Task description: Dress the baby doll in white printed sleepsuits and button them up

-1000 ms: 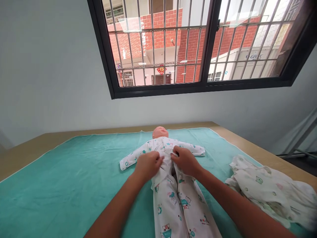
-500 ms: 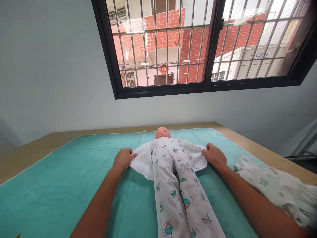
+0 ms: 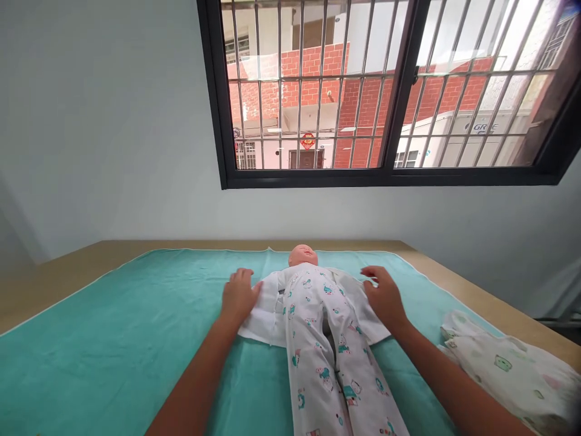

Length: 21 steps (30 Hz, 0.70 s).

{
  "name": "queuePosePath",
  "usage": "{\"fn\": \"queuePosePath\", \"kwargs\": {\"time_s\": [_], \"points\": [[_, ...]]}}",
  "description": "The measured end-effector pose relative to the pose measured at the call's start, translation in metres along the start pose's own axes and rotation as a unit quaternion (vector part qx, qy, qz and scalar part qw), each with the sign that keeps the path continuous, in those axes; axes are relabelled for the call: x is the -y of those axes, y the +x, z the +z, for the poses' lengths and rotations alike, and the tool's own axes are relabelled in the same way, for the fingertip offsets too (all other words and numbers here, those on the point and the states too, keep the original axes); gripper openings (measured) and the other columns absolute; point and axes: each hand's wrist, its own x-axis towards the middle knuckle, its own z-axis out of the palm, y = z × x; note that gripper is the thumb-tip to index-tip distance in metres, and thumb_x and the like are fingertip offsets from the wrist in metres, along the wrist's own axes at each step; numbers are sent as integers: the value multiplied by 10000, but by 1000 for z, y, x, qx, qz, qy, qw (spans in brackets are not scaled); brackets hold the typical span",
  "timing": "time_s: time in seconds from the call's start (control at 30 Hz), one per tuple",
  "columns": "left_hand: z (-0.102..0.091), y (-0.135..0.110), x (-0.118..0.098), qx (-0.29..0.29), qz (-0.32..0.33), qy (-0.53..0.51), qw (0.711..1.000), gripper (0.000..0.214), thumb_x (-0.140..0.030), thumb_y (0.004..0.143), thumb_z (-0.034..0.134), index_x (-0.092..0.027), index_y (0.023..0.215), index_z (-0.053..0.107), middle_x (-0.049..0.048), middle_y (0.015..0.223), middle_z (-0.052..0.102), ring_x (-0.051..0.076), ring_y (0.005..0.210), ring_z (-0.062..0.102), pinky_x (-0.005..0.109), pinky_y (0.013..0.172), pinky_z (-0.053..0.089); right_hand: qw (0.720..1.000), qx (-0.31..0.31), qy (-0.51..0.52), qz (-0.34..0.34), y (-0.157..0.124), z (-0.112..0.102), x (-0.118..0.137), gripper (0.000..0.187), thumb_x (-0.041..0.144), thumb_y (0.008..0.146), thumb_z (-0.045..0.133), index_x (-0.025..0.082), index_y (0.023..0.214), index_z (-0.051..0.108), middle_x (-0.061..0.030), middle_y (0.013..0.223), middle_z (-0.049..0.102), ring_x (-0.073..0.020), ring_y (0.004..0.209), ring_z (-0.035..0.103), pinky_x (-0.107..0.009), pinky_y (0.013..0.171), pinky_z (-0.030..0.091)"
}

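Observation:
A baby doll (image 3: 303,255) lies on its back, only its head showing. Printed white baby pants (image 3: 313,327) cover its body, the legs stretching toward me. White plain cloth (image 3: 265,321), looking like a spread garment, fans out on both sides of the doll. My left hand (image 3: 240,297) rests at the left part of this cloth, palm down, fingers apart and holding nothing. Over the right part is my right hand (image 3: 385,298), its thumb and fingers apart and nothing in them. Whether its fingertips touch the cloth I cannot tell.
A turquoise sheet (image 3: 149,339) covers most of the wooden table (image 3: 458,287). A crumpled white cloth with green prints (image 3: 512,369) lies on the right. Behind the table stand a grey wall (image 3: 113,133) and a barred window (image 3: 388,177).
Both hands have let go of the white cloth's side edges and their fingers have spread. The cloth now lies flatter and wider beside the doll. The camera view has tilted slightly.

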Motion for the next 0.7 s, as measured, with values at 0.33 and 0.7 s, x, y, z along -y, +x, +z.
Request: {"fn": "queuePosePath", "kwargs": {"time_s": [0.33,0.7], "points": [[34,-21,-15,27,75,20,997,631,-509,888,493,-216,1431,358,139,1294,556,289,1148,522,391,904,392,843,402,-203,-296,24,115,138,242,243,770,568,159,970,677,-143,1119,657,-302,1101,569,-412,927,408],[38,-14,-5,13,20,28,999,467,-567,847,545,-188,1119,574,122,1041,633,287,990,562,376,798,400,755,569,-189,-264,59,177,146,284,207,535,718,271,811,715,57,738,694,-145,633,637,-225,552,428]]}}
